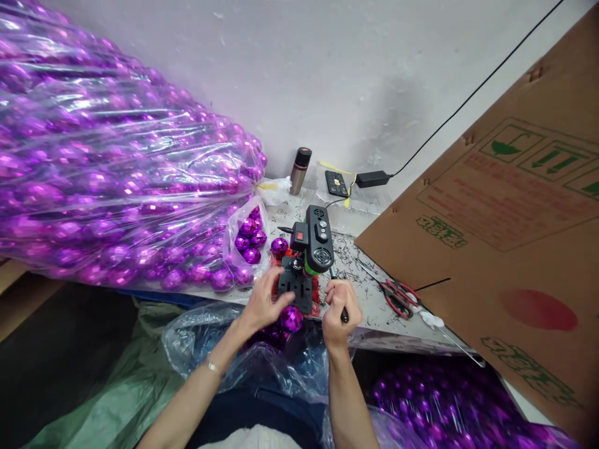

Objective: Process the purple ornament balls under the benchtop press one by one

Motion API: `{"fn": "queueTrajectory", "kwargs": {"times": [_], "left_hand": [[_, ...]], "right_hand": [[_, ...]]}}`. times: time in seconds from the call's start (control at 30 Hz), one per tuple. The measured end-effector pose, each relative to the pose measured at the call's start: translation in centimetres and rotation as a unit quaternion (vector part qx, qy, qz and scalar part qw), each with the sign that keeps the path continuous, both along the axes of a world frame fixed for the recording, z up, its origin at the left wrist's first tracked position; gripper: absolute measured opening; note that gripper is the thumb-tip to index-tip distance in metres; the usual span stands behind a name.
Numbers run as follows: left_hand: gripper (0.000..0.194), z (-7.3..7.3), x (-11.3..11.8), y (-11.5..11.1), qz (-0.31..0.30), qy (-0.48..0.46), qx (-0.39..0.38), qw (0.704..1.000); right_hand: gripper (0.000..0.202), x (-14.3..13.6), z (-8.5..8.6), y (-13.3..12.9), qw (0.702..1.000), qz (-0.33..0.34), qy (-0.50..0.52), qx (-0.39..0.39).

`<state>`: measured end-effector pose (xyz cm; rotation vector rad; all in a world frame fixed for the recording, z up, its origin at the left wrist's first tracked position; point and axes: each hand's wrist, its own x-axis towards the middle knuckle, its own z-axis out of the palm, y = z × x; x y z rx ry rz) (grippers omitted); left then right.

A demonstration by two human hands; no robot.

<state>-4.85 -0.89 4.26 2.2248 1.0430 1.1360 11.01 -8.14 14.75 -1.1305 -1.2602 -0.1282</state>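
Note:
My right hand is closed around the lever handle of a small black bench machine; the black end of the lever sticks out of my fist. Over the left side of the machine's black slotted base plate is my left hand, thumb and fingers apart, holding nothing. Just below its thumb a shiny purple faceted ball is at the plate's front edge, over an open clear plastic bag with more such balls. Another purple ball lies left of the machine.
A huge clear bag of purple balls fills the left, with a torn opening. Behind stand a flask and a power adapter. Red-handled scissors lie beside a large cardboard box. Black scraps litter the table.

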Motion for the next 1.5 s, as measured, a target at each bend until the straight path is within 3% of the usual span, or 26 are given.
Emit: {"fn": "queueTrajectory", "kwargs": {"times": [0.07,0.17,0.23,0.3,0.4,0.5,0.57,0.67,0.77,0.83,0.97,1.2,1.37,1.5], "left_hand": [[0.046,2.1,0.9,4.2,0.045,0.043,0.015,0.998],[0.044,4.5,3.4,10.5,0.058,0.213,-0.044,0.974],[0.041,5.2,4.7,12.9,0.050,0.253,-0.073,0.963],[0.039,5.2,4.8,13.6,0.045,0.259,-0.083,0.961],[0.046,4.6,2.8,12.0,0.054,0.191,-0.092,0.976],[0.059,3.5,0.0,7.9,0.054,-0.035,-0.172,0.983],[0.062,2.6,-0.9,4.6,0.022,-0.181,-0.270,0.946],[0.070,1.0,-0.3,0.6,0.009,-0.323,-0.374,0.869],[0.079,-0.5,1.1,-1.0,0.033,-0.389,-0.420,0.819],[0.084,-1.1,1.7,-0.9,0.036,-0.400,-0.431,0.808],[0.085,-1.5,2.0,-0.2,0.028,-0.377,-0.404,0.833],[0.063,-2.6,3.0,-0.5,0.042,-0.224,-0.266,0.937],[0.056,-3.3,3.4,-0.8,0.060,-0.134,-0.199,0.969],[0.060,-3.3,3.8,-0.7,0.026,-0.079,-0.156,0.984]], "right_hand": [[0.036,0.0,-0.6,-0.1,1.000,-0.005,-0.008,0.003],[0.036,0.1,-0.9,-0.3,1.000,-0.008,-0.026,0.000],[0.035,0.2,-0.8,-0.4,0.999,-0.009,-0.040,-0.002],[0.034,0.2,-0.6,-0.5,0.999,-0.006,-0.049,-0.005],[0.033,0.2,-0.3,-0.5,0.999,-0.003,-0.050,-0.004],[0.035,0.1,0.1,-0.4,0.999,-0.007,-0.037,-0.002],[0.036,0.0,0.4,-0.3,1.000,-0.009,-0.026,-0.004],[0.037,-0.1,0.7,-0.2,1.000,-0.008,-0.012,-0.004],[0.037,0.0,0.9,-0.3,1.000,-0.009,-0.010,-0.007],[0.037,0.0,1.1,-0.3,1.000,-0.008,-0.014,-0.010],[0.036,0.0,1.5,-0.3,1.000,-0.001,-0.011,-0.011],[0.038,-0.1,2.8,0.1,1.000,-0.002,0.004,-0.031],[0.038,-0.1,2.9,-0.1,0.999,0.002,0.015,-0.040],[0.038,-0.2,2.7,-0.2,0.999,-0.005,0.016,-0.042]]}}
